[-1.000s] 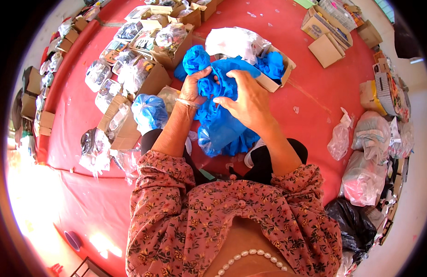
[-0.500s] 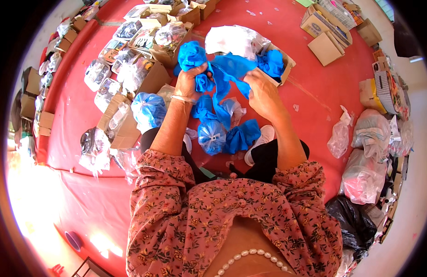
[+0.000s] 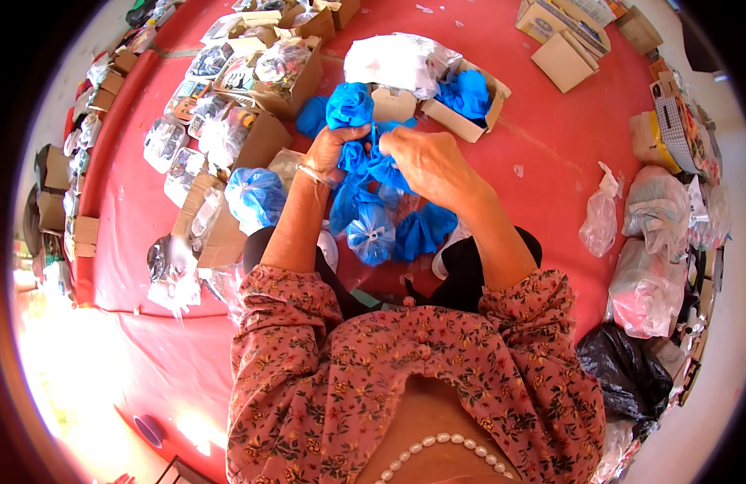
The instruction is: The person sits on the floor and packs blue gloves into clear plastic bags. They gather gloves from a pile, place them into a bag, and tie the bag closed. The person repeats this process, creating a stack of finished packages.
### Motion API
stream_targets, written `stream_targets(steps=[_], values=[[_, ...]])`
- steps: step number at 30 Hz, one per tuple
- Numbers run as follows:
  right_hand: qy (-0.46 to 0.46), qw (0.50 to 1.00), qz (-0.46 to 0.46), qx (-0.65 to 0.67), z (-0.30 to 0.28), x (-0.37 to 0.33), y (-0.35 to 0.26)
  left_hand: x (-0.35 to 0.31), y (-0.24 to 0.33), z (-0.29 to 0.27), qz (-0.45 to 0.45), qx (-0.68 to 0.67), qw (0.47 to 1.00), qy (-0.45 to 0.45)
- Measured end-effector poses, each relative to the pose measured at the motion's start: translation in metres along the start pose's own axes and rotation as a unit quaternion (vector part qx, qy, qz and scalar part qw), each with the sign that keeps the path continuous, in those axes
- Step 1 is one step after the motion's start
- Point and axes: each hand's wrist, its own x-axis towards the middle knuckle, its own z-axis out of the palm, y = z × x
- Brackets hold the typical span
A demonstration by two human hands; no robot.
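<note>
My left hand (image 3: pixel 338 147) is closed around the neck of a bunched bright blue cloth (image 3: pixel 350 106), its round balled end standing above the fingers. My right hand (image 3: pixel 428 164) is closed close beside it on a loose part of the same cloth; its fingertips are partly hidden. Folds of blue cloth hang below both hands. Under them, between my feet, lie a knotted clear bag with blue contents (image 3: pixel 371 235) and a heap of blue cloth (image 3: pixel 425 230). Another clear bag with blue contents (image 3: pixel 256 196) rests left of my left forearm.
Ahead, an open cardboard box (image 3: pixel 495 109) holds more blue cloth beside a white plastic bag (image 3: pixel 401 63). Cardboard boxes (image 3: pixel 304 81) and packed clear bags crowd the left. Clear bags (image 3: pixel 651 278) and a black bag (image 3: pixel 623 371) line the right side of the red floor covering (image 3: pixel 542 194).
My right hand has moved left, close to my left hand. The blue strip that was stretched out between them is drawn in around the bunched neck.
</note>
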Motion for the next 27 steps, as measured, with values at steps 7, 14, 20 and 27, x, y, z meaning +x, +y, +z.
stream_targets(steps=[7, 14, 20, 27], values=[[-0.007, 0.984, 0.107, -0.144, -0.014, 0.000, 0.005, 0.003, -0.012, -0.006, -0.059, -0.098, 0.989, -0.088], [-0.014, 0.992, 0.103, -0.065, -0.007, -0.002, 0.005, -0.014, -0.011, 0.013, -0.038, -0.077, 0.987, -0.139], [-0.037, 0.993, 0.115, -0.010, -0.003, -0.001, 0.006, -0.010, -0.018, 0.009, 0.023, 0.048, 0.986, -0.158], [-0.031, 0.968, 0.118, 0.217, -0.019, -0.004, 0.041, -0.003, -0.012, 0.000, -0.044, -0.069, 0.985, -0.154]])
